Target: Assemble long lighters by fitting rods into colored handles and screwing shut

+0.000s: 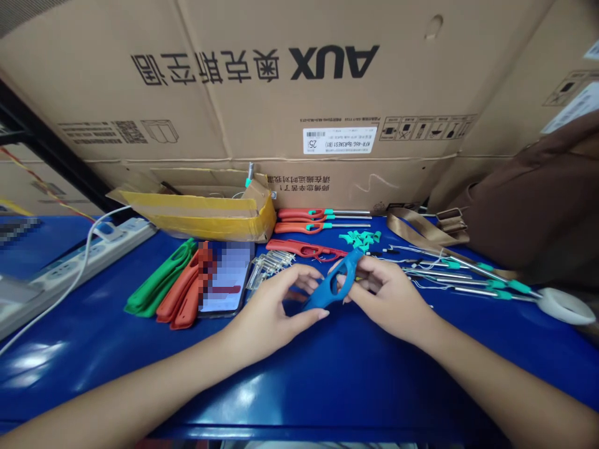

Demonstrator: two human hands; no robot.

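My right hand (390,296) pinches a blue plastic lighter handle (327,287) near its looped trigger end, thumb in front and fingers partly hidden behind. Around the handle's lower end curves my left hand (276,305), its thumb and fingers apart; whether they touch the handle is hard to see. Just beyond lies a red lighter handle (299,249). Clear small lighter tanks (269,267) are heaped behind my left hand. Small turquoise plastic pieces (360,239) sit behind the blue handle. Metal lighter tubes with wires (440,274) lie right of my right hand.
Red-orange lighters (304,228) with metal tubes lie at the back, beside a yellow-taped carton (201,215). Green handles (161,277), orange handles (185,290) and a phone (224,280) are at left, near a power strip (79,255). A brown bag (538,206) stands right.
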